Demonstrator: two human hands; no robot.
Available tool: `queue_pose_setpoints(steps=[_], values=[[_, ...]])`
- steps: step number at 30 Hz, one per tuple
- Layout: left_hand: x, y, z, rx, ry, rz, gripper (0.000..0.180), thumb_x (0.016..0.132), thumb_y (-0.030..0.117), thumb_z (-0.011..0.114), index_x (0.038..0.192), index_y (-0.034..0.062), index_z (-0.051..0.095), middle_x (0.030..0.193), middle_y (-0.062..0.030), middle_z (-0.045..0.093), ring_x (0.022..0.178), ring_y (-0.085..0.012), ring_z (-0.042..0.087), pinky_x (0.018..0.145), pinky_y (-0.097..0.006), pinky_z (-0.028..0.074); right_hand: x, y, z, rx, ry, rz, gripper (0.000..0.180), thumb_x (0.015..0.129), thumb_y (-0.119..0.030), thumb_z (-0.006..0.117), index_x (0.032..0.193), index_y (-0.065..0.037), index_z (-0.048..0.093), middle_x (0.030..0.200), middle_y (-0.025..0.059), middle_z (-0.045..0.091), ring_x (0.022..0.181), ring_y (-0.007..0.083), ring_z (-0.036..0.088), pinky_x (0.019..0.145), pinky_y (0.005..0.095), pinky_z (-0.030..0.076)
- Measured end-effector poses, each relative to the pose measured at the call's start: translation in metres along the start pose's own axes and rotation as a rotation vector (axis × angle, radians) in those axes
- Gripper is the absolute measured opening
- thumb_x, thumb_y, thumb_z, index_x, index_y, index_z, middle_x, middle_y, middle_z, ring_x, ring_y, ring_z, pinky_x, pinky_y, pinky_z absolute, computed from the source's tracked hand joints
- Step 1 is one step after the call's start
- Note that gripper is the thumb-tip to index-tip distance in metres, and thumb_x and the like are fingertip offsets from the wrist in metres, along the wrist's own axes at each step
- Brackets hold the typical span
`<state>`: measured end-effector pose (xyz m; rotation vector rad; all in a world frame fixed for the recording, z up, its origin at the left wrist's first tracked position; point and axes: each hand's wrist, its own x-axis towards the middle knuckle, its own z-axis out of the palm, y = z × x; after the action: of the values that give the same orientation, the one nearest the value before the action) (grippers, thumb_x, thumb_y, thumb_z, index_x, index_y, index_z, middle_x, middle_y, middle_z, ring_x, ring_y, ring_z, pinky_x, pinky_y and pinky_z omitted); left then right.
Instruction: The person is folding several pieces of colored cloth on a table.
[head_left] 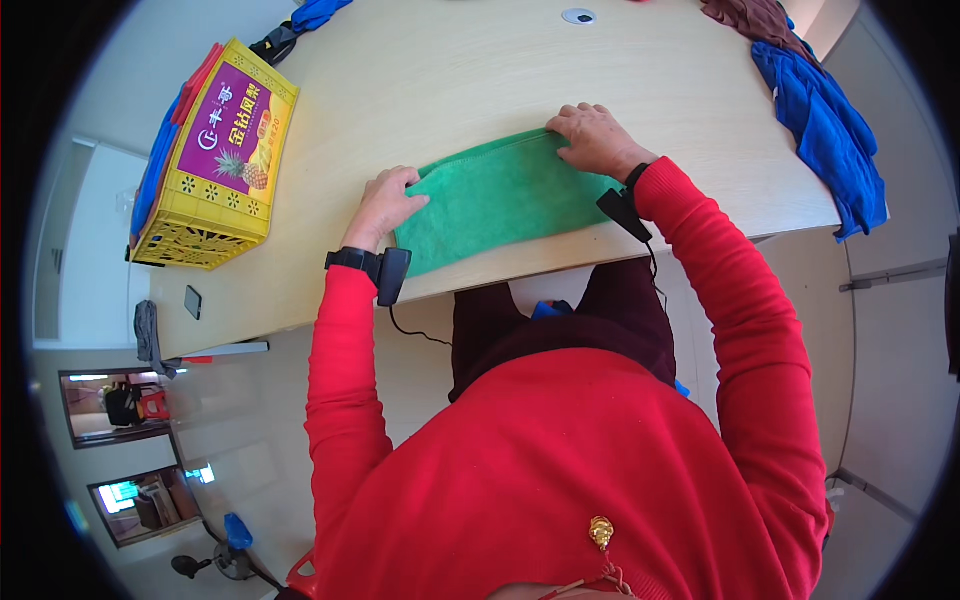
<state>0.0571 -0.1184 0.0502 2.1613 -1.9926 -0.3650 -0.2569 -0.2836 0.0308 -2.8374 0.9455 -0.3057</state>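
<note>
A green towel [505,200], folded into a long rectangle, lies flat along the near edge of the table. At its far left corner my left hand [385,205] bends its fingers over the border, with the thumb on the cloth. My right hand [598,140] has the far right corner between curled fingers and thumb. Both fingertip grips are partly covered by the hands themselves. Each wrist wears a black strap with a small black device and a thin cable.
To the left stands a yellow plastic crate [205,225] with red and blue cloths over its far side. Nearer the left edge lies a phone [193,302] beside a grey cloth [148,335]. Blue cloth [820,130] and brown cloth [755,25] hang at the right edge. A round white object [579,17] sits far back.
</note>
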Motion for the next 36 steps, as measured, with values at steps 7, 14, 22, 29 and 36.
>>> queue_pose_setpoints(steps=[7,14,22,29,36], values=[[-0.088,0.083,-0.039,-0.117,0.200,0.348,0.022,0.075,0.005,0.072,0.087,0.0018,0.054,0.084,-0.0145,0.059,0.083,-0.0383,0.057,0.073,-0.046,0.046,-0.021,0.015,-0.012,0.080,0.021,-0.110,0.029,0.079,-0.011,0.067,0.108,-0.007,0.069,0.100,0.0114,0.067,0.101,0.0308,0.064,0.094,0.0409,0.048],[-0.122,0.080,-0.049,-0.347,0.013,0.196,0.022,0.078,0.002,0.072,0.091,0.0002,0.055,0.082,-0.0116,0.057,0.078,-0.0241,0.058,0.074,-0.036,0.048,-0.078,0.016,-0.061,0.357,-0.182,-0.169,0.014,0.082,-0.006,0.067,0.096,-0.003,0.067,0.081,0.0141,0.065,0.075,0.0276,0.065,0.072,0.0361,0.053],[0.009,0.012,-0.163,-0.216,0.367,0.170,0.026,0.085,0.014,0.075,0.103,0.0017,0.060,0.091,-0.0045,0.065,0.089,-0.0079,0.058,0.078,-0.029,0.049,0.021,0.035,-0.174,0.251,0.140,-0.093,0.012,0.085,-0.004,0.066,0.097,-0.002,0.064,0.083,0.0115,0.064,0.073,0.0206,0.062,0.072,0.0360,0.052],[-0.005,0.035,-0.200,-0.059,0.744,0.233,0.020,0.085,0.010,0.073,0.100,0.0048,0.060,0.090,-0.0093,0.064,0.084,-0.0200,0.063,0.076,-0.032,0.049,0.011,-0.003,-0.239,0.091,0.683,-0.284,0.010,0.079,-0.004,0.066,0.088,-0.002,0.065,0.080,0.0172,0.065,0.075,0.0350,0.065,0.067,0.0407,0.051],[-0.066,0.027,-0.040,0.112,0.515,0.289,0.027,0.067,-0.004,0.066,0.090,0.0068,0.056,0.088,-0.0106,0.058,0.091,-0.0338,0.058,0.077,-0.043,0.048,-0.058,0.009,-0.078,0.053,0.402,-0.253,0.009,0.081,-0.005,0.067,0.088,-0.007,0.063,0.085,0.0087,0.060,0.087,0.0298,0.061,0.074,0.0412,0.052]])
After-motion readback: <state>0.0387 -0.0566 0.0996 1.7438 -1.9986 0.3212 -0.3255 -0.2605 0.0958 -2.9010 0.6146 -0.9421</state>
